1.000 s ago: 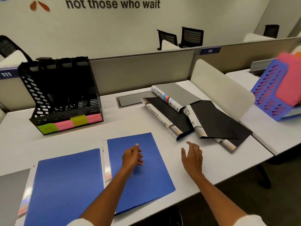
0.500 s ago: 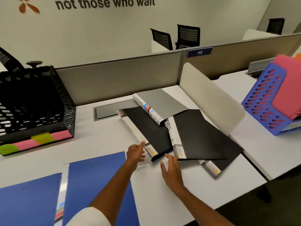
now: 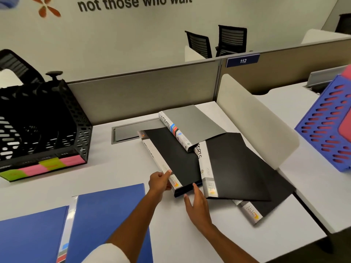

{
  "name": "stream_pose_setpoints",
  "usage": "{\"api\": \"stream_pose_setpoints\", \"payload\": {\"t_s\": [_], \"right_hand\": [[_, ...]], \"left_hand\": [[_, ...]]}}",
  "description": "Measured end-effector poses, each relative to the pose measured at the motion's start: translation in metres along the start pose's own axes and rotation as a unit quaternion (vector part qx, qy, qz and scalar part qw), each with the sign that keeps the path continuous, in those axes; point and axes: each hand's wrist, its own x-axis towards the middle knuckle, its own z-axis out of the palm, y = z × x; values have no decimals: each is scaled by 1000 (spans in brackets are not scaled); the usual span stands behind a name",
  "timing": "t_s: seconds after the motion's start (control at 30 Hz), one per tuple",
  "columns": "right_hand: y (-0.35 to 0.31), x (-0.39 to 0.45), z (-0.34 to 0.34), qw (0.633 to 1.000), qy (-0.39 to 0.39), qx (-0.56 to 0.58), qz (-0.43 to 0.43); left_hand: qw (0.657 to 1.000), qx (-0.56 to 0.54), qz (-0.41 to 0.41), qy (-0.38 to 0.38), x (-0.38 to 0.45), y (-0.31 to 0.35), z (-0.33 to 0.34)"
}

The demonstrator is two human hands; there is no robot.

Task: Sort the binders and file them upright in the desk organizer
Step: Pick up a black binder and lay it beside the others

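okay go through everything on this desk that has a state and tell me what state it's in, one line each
Black desk organizer: upright, slots look empty.
Grey binder: closed, flat, top of the pile.
Black binder at the left: closed, flat, left hand on its spine.
Black binder at the right: closed, flat, overlapping another.
Blue binders: closed, flat.
Right hand: open, at the left binder's near corner.

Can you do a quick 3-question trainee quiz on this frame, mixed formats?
1. True or false: the black desk organizer already holds binders.
2. Which binder lies on top of the pile? A) grey ADMIN binder B) blue binder
3. Fill in: the left hand has its grip on the spine of the ____ binder.

Key: 1 false, its slots show none. 2 A. 3 black; the right hand is open at that binder's near corner.
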Motion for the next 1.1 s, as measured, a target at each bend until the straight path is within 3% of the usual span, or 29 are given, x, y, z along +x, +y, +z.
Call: {"api": "stream_pose_setpoints", "payload": {"t_s": [0.17,0.53,0.87,1.1], "right_hand": [[-5,13,4,1000,5,11,-16],[-7,31,3,997,-28,-48,-56],[-3,42,9,993,11,-112,-20],[-1,42,6,994,-17,-106,9]], "left_hand": [[999,-38,27,5,6,17,-5],[982,-80,130,109,20,64,-77],[968,-173,114,143,6,44,-136],[967,-189,89,147,-18,4,-152]]}}
